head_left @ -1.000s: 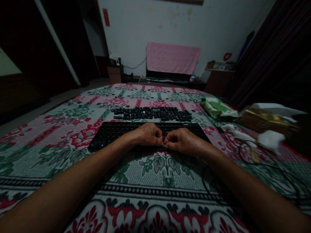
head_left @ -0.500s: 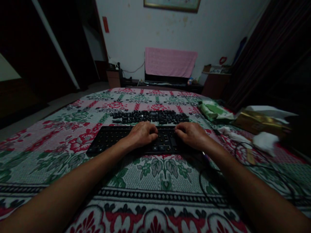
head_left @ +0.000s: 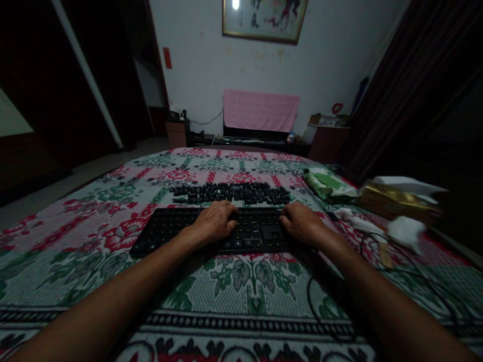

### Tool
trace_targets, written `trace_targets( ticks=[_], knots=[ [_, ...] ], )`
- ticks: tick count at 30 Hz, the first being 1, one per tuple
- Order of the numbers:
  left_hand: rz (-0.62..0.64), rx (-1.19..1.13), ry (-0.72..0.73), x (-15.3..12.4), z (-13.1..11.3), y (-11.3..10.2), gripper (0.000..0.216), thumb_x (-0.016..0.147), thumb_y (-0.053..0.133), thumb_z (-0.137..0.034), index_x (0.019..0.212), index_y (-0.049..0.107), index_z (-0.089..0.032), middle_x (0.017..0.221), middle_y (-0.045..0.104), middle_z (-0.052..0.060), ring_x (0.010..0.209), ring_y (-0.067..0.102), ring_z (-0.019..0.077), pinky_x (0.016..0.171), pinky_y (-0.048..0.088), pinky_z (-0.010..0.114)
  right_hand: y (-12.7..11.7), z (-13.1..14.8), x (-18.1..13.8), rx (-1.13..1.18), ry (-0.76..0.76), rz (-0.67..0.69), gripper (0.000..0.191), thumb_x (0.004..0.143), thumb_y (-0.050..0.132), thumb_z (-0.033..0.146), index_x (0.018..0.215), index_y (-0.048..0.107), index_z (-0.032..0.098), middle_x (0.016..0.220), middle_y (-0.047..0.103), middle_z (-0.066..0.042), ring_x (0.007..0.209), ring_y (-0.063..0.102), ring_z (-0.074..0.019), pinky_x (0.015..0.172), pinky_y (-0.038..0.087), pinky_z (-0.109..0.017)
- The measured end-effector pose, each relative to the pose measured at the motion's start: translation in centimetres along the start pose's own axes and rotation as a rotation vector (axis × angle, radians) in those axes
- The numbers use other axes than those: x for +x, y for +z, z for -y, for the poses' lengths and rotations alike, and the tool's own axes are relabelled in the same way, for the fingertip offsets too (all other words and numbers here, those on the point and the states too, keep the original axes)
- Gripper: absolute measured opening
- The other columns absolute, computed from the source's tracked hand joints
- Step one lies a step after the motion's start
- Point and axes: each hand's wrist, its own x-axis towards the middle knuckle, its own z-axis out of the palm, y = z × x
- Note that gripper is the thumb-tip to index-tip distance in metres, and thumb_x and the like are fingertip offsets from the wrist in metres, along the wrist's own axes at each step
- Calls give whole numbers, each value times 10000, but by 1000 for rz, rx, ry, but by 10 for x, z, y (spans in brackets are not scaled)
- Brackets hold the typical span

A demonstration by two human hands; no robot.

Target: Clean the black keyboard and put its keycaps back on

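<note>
Both hands now sit farther apart on the keyboard (head_left: 166, 229), near centre of the bedspread (head_left: 249, 271). Curled left hand (head_left: 215, 221) and right hand (head_left: 302, 221) rest there; grasp indeterminate. Loose keycaps (head_left: 234, 192) lie heaped just beyond; most sockets apparently bare.

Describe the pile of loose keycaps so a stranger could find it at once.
Start from the floral bed cover. On it a black keyboard lies under the left hand and right hand; beyond its far edge is the keycap pile. Unlike the one-piece keyboard, it is a loose strip of small black pieces.
</note>
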Motion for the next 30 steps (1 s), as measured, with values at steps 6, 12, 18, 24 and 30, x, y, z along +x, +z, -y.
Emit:
trace_targets(
  ticks=[6,12,18,24,30],
  knots=[
    [55,13,-73,-1,5,-8,354,717,481,-241,1063,549,-207,1083,565,57,1010,513,219,867,414,334,-6,7,-5,47,-71,9,263,800,385,284,847,619,173,852,611,-95,767,547,-182,626,328,-257],
    [-3,-35,37,1,-3,-4,398,710,447,-163,1095,548,-160,1146,543,71,1079,478,204,943,370,313,-11,19,2,3,-101,-22,253,789,407,285,833,643,204,821,612,-76,708,547,-175,577,322,-250],
    [-52,-17,58,2,-5,4,320,764,411,-177,1032,585,-160,1081,568,71,1025,500,205,906,397,325,-9,43,41,-6,-218,-136,283,813,398,291,942,645,243,853,608,-62,788,555,-171,667,355,-239],
    [-67,-9,83,4,-1,7,295,792,391,-182,998,602,-172,1023,585,60,968,521,191,882,406,314,2,56,67,-62,-176,-120,300,802,412,304,1005,632,287,934,589,-76,836,568,-202,660,385,-259],
    [-61,-2,68,5,1,9,305,784,406,-188,1022,595,-186,1036,580,53,979,512,194,885,403,320,4,60,74,-95,-186,-65,293,788,439,308,1008,631,278,967,593,-75,883,565,-205,718,407,-265]
  ],
)
